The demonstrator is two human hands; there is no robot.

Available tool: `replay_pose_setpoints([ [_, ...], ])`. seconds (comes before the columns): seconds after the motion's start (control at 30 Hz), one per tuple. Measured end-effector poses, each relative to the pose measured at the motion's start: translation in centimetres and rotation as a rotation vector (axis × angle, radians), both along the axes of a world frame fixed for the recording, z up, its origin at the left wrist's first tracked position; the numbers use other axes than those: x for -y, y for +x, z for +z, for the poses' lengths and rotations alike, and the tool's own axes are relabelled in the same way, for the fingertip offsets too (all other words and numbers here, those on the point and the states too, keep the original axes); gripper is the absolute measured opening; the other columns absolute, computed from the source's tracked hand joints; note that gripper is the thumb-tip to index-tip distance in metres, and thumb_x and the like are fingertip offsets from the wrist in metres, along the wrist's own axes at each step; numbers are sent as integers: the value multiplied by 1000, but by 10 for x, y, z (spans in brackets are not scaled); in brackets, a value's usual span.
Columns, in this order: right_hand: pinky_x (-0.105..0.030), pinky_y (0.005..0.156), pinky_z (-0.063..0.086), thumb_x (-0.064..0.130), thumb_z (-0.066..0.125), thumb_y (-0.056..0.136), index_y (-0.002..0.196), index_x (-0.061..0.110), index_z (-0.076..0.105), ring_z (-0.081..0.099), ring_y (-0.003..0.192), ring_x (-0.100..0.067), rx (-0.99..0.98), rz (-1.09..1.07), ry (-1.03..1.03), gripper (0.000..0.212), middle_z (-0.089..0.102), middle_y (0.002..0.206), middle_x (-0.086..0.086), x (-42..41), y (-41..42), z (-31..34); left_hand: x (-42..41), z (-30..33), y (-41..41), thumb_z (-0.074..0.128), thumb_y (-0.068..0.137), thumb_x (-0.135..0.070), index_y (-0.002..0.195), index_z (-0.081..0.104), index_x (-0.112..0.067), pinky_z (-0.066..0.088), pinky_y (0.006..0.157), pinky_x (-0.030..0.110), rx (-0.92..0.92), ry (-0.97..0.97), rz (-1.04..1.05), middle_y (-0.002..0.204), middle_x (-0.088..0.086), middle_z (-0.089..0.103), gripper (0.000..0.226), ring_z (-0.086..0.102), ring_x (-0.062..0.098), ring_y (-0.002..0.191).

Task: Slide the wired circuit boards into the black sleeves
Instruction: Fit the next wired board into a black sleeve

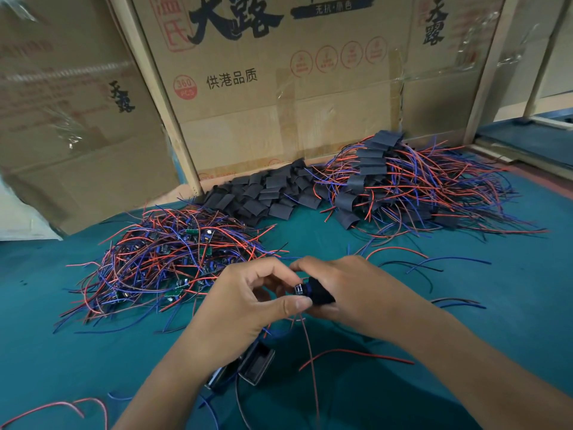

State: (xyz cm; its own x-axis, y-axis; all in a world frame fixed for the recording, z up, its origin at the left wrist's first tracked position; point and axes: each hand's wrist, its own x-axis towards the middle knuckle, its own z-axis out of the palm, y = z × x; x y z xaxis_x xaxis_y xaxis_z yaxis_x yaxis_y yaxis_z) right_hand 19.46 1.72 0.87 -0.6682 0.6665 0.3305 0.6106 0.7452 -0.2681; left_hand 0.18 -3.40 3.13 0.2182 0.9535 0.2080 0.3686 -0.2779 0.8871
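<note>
Teal cloth [403, 259]; hands grip sleeve [322, 294] horiz., board [300, 288] end left.

On the worktop [465, 305], the heap of empty sleeves [263, 193] lies against the cardboard box [279, 88] behind it. Left of and before that heap sits the tangle of wired boards [167, 262]; right of it, the pile of sleeved boards [403, 187]. Both hands [248, 302] [350, 290] meet before the heap, nearer the viewer.

A small assembly workshop: heaps of wired boards [167, 259] and black sleeves [263, 193] lie on a green-covered table [465, 305], backed by taped cardboard boxes [279, 88].
</note>
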Motion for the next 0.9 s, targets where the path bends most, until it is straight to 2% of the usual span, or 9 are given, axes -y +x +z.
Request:
replay_pose_setpoints([
  [0.1, -33, 59, 32, 50, 61, 87, 130, 33, 42, 60, 82, -34, -9, -17, 11, 49, 68, 91, -4, -1, 1, 0, 0, -1, 0, 85, 72, -30, 85, 73, -23, 47, 68, 20, 14, 7, -11, 79, 11, 69, 19, 58, 9, 70],
  [0.17, -34, 60, 35, 51, 60, 87, 130, 32, 43, 60, 83, -34, -13, -15, 12, 50, 69, 91, -4, -1, 1, 0, 0, -1, -1, 85, 73, -30, 85, 73, -22, 47, 69, 26, 24, 1, -17, 82, 18, 67, 20, 57, 14, 72],
  [0.23, -35, 60, 38, 54, 59, 87, 128, 32, 44, 60, 81, -34, -29, -7, -4, 49, 69, 90, -4, -1, 1, 0, -1, -1, -1, 85, 73, -31, 86, 73, -20, 47, 69, 30, 30, -2, -17, 83, 20, 67, 21, 57, 15, 72],
  [0.37, -29, 57, 25, 62, 52, 83, 124, 32, 50, 56, 73, -29, -88, 8, -29, 51, 67, 82, -4, -1, 4, 0, -1, -1, -2, 85, 74, -31, 86, 73, -18, 47, 70, 37, 20, -4, -7, 82, 17, 67, 22, 56, 16, 72],
  [0.47, -30, 57, 28, 75, 33, 76, 122, 36, 46, 55, 72, -26, -103, -3, -44, 61, 67, 82, -1, 0, 3, -1, -1, -2, -2, 86, 73, -29, 86, 73, -17, 47, 68, 30, 58, -8, -25, 81, 20, 65, 22, 55, 14, 71],
  [0.57, -30, 53, 27, 77, 31, 75, 114, 35, 48, 51, 66, -25, -111, -7, -36, 60, 63, 75, 2, 2, 3, 0, 0, -2, -1, 86, 72, -25, 87, 73, -15, 52, 69, 24, 111, -15, -43, 83, 24, 64, 22, 59, 13, 72],
  [0.63, -30, 49, 23, 76, 35, 75, 104, 31, 51, 42, 58, -22, -114, -16, -25, 56, 55, 66, 5, 3, 3, 2, 0, -1, -1, 86, 72, -23, 87, 73, -13, 58, 74, 37, 133, -31, -35, 84, 28, 63, 22, 63, 17, 72],
  [0.73, -33, 51, 23, 78, 33, 76, 94, 26, 50, 41, 57, -21, -88, -35, -13, 57, 56, 65, 2, 4, 3, 2, 1, 0, 0, 86, 72, -20, 88, 73, -10, 56, 79, 54, 149, -52, -21, 86, 33, 60, 23, 65, 23, 72],
  [0.9, -34, 51, 23, 77, 32, 77, 92, 27, 48, 46, 59, -23, -58, -41, 34, 55, 58, 68, 1, 4, 3, 3, 2, 2, 1, 87, 72, -19, 88, 74, -13, 58, 76, 46, 136, -39, -24, 86, 34, 58, 21, 60, 25, 74],
])
